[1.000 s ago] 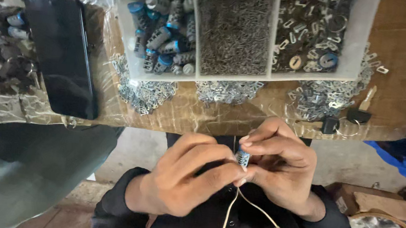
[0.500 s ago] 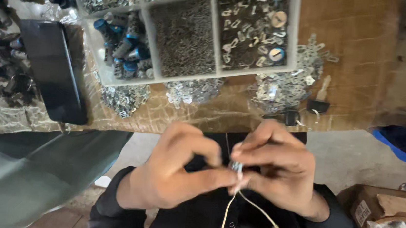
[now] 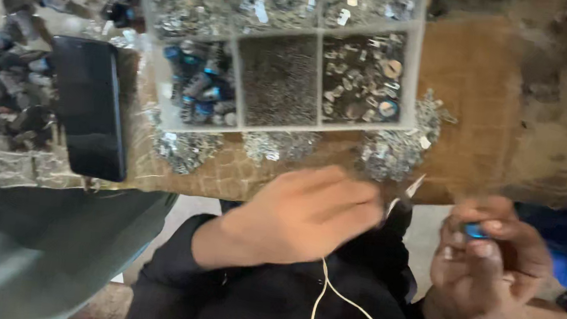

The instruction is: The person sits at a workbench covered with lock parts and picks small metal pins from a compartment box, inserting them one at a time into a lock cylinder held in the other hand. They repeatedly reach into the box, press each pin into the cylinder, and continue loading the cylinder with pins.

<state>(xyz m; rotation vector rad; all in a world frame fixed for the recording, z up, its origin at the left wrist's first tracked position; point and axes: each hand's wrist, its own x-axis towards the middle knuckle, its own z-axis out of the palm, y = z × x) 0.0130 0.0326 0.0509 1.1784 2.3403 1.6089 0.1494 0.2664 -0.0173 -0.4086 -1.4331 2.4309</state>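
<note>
A clear divided tray (image 3: 410, 75) sits at upper centre of the frame on a brown work surface (image 3: 480, 95). Its lower row has three compartments: blue and dark cylindrical parts (image 3: 197, 87) on the left, a mass of fine grey metal pieces (image 3: 278, 77) in the middle, and mixed silver fittings (image 3: 362, 77) on the right. The upper row holds more silver hardware, blurred. Loose piles of silver metal parts (image 3: 394, 149) lie on the surface just below the tray's front edge.

A black phone (image 3: 90, 105) lies face up at left, just beside the tray. A heap of dark parts (image 3: 2, 87) fills the far left edge, near the phone.

In the lower half of the frame, the left hand (image 3: 306, 216) is at centre, above the black sleeve and dark clothing. Its fingers are curled together, and a thin light-coloured pointed piece (image 3: 412, 188) shows at its fingertips; motion blur prevents confirming whether it is pinched there. A white cord (image 3: 320, 293) runs down across the clothing below this hand.

The right hand (image 3: 486, 266) is at lower right, well apart from the left. Its thumb and fingers are closed on a small blue part (image 3: 475, 230), held at the fingertips below the table edge. Nothing blocks the view of either hand.
</note>
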